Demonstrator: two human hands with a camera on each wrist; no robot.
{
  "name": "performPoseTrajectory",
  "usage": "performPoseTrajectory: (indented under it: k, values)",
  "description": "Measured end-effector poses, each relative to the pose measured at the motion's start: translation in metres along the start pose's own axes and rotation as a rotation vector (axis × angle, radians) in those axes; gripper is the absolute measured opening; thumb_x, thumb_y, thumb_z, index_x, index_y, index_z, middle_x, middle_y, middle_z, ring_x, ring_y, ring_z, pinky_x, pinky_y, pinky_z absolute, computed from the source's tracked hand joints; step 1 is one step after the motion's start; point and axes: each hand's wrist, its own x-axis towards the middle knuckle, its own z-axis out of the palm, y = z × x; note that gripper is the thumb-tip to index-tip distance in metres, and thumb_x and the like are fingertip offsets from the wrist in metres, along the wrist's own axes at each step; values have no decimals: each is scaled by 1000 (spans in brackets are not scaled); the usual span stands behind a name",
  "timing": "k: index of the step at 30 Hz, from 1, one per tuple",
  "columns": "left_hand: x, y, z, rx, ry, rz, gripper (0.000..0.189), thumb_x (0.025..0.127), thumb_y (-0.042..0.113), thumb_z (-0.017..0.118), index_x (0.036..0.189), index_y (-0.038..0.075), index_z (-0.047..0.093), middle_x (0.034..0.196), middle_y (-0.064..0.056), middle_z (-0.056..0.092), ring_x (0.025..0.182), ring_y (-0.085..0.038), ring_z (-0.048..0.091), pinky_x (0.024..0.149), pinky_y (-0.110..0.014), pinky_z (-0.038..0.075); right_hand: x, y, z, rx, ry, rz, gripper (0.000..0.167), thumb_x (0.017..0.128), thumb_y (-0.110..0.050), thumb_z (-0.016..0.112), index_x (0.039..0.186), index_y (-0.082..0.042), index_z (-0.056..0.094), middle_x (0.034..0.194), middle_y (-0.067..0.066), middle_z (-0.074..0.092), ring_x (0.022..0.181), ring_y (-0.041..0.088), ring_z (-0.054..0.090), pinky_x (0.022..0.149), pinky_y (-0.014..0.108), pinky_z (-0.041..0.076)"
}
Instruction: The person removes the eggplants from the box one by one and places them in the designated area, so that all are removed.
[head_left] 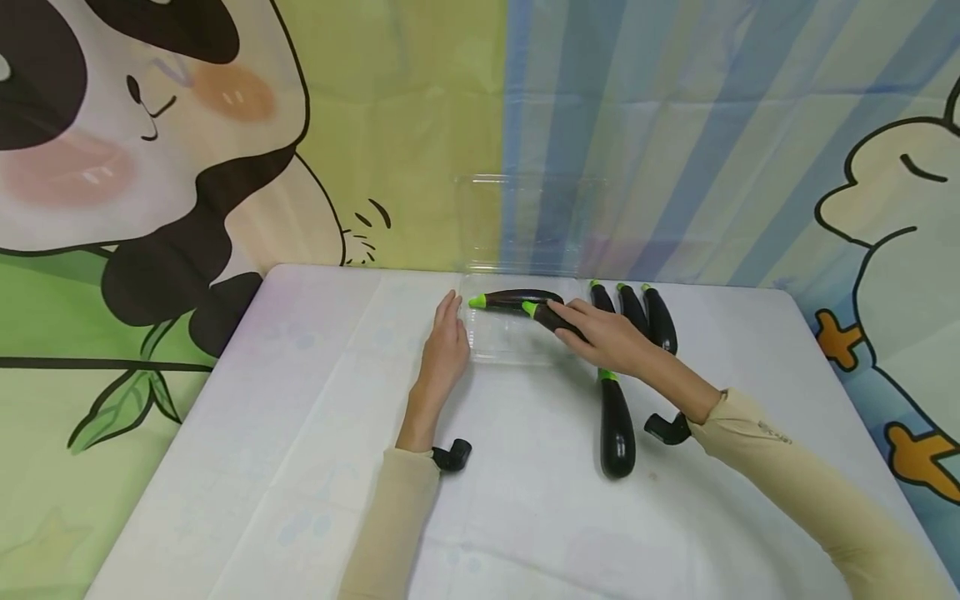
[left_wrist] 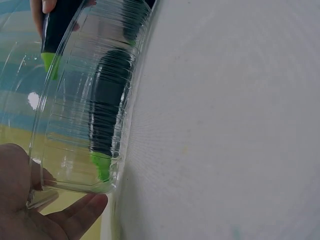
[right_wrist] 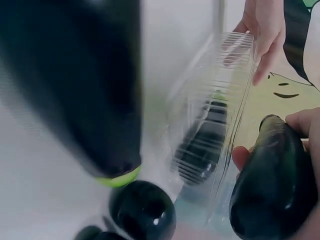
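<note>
A clear plastic container stands at the table's back with its lid raised. My left hand holds its left end, the thumb over the rim and the long fingers along the outside. One dark eggplant with a bright green tip lies inside, seen through the wall in the left wrist view. My right hand grips another eggplant over the right part of the container, green tip pointing left. The held eggplant overlaps the one inside in the head view.
Right of the container lie several more eggplants, including a rightmost one; my right forearm partly covers this group. A single eggplant lies nearer me, below the right hand. Behind the white table hangs a cartoon-printed cloth.
</note>
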Motion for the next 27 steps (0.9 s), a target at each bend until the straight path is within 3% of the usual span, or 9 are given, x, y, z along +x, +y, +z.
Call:
performPoseTrajectory:
  k: [10, 17, 27]
  values:
    - [0, -1, 0, -17, 2, -12, 47, 104, 12, 31, 151, 7, 31, 162, -2, 22, 146, -25, 31, 119, -43, 30, -34, 3, 3, -56, 110, -41, 53, 95, -25, 62, 142, -7, 48, 114, 12, 60, 72, 12, 57, 55, 24, 43]
    - [0, -2, 3, -24, -5, -4, 47, 104, 13, 30, 151, 7, 30, 162, -2, 22, 145, -26, 32, 118, -43, 32, -64, 0, -9, -6, 74, 101, 64, 89, -27, 70, 145, -8, 45, 121, 14, 59, 85, 20, 63, 64, 33, 51]
    - [0, -2, 0, -5, -3, -12, 47, 105, 14, 31, 151, 8, 30, 162, -1, 22, 144, -28, 35, 117, -45, 34, -107, 3, -4, 77, 122, 219, 61, 90, -22, 69, 144, -4, 45, 124, 22, 60, 105, 40, 63, 85, 55, 54]
